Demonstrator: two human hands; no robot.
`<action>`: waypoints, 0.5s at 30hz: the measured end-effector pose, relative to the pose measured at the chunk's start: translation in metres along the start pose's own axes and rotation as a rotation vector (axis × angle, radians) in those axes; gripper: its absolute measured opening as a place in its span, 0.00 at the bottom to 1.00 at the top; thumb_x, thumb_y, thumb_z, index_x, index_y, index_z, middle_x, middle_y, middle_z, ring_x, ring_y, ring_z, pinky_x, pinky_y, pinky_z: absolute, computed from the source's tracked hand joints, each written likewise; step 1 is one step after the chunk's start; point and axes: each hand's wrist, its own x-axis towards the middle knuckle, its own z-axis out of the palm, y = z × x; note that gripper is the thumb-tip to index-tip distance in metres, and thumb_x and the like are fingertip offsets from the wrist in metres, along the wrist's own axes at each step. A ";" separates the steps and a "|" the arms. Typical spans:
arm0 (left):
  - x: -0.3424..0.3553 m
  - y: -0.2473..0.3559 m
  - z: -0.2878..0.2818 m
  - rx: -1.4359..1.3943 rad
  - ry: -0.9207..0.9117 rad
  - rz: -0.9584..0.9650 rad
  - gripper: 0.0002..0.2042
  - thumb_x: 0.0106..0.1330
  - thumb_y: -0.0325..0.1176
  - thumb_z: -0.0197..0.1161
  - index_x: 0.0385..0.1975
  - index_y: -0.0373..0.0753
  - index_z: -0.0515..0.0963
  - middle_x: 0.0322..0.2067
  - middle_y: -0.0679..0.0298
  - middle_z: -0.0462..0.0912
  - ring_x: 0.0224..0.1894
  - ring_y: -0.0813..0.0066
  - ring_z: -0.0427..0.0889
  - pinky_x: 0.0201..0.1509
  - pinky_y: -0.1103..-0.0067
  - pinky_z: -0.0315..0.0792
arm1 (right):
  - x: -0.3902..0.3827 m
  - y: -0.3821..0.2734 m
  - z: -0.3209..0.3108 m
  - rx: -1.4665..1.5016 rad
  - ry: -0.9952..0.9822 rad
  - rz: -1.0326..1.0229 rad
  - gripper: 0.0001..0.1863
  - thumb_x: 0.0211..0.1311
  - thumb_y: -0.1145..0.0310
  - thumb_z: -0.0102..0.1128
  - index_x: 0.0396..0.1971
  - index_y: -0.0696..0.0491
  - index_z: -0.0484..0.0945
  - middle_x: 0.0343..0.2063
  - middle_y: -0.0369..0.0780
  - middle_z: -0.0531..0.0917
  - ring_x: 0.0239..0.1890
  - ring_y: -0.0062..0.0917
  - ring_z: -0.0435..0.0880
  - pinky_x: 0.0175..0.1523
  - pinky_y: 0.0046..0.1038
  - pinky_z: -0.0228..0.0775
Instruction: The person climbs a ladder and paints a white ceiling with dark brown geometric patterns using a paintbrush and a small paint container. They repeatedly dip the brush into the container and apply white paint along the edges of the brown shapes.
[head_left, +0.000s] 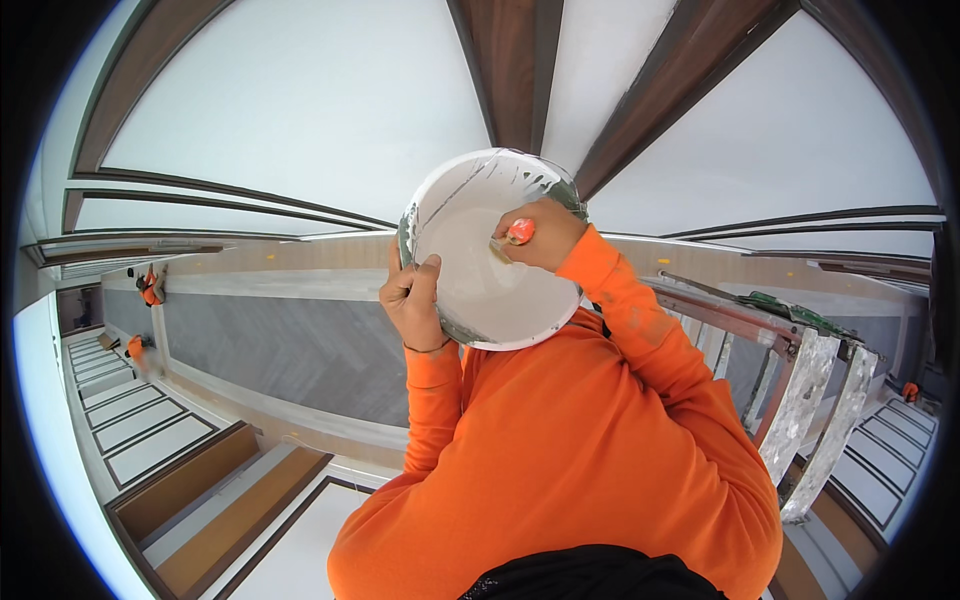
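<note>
My left hand (pixel 410 295) grips the left rim of a round bucket (pixel 470 310) of off-white paint, with the thumb over the edge. Dark green and grey smears mark the rim. My right hand (pixel 545 235) is closed on a paintbrush (pixel 519 231) with an orange handle; its bristle end is down at the pale paint inside the bucket. Both forearms wear orange sleeves.
A paint-spattered metal ladder (pixel 805 410) stands to my right. Ahead is a white panelled wall (pixel 300 100) with dark wood trim. Far below is a corridor with a grey herringbone floor (pixel 260 350). Other people (pixel 152 290) in orange are farther along it.
</note>
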 end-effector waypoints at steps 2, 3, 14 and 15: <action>0.001 -0.004 -0.002 0.002 -0.021 -0.007 0.19 0.58 0.22 0.62 0.09 0.32 0.61 0.49 0.52 0.77 0.45 0.75 0.74 0.44 0.79 0.63 | 0.003 0.003 0.007 -0.055 -0.016 0.026 0.10 0.51 0.69 0.66 0.33 0.55 0.86 0.25 0.45 0.86 0.27 0.37 0.84 0.37 0.32 0.76; 0.001 -0.001 0.000 -0.001 -0.029 -0.007 0.19 0.58 0.22 0.62 0.09 0.32 0.61 0.51 0.51 0.77 0.46 0.75 0.74 0.44 0.78 0.63 | 0.003 0.004 0.009 -0.086 -0.041 0.039 0.09 0.51 0.69 0.66 0.33 0.55 0.86 0.25 0.44 0.86 0.28 0.37 0.85 0.37 0.32 0.76; 0.005 -0.006 0.011 0.003 0.023 0.064 0.21 0.62 0.22 0.58 0.09 0.39 0.57 0.23 0.68 0.69 0.24 0.85 0.59 0.30 0.83 0.54 | -0.025 -0.008 0.013 -0.140 0.119 -0.179 0.09 0.55 0.65 0.66 0.35 0.50 0.86 0.28 0.40 0.87 0.31 0.38 0.84 0.38 0.35 0.76; 0.006 -0.006 0.013 0.003 0.017 0.083 0.21 0.62 0.22 0.58 0.09 0.39 0.56 0.25 0.67 0.70 0.24 0.85 0.59 0.30 0.83 0.55 | -0.026 -0.007 0.012 -0.202 0.063 -0.125 0.08 0.55 0.66 0.66 0.35 0.50 0.86 0.29 0.40 0.87 0.31 0.38 0.84 0.38 0.35 0.76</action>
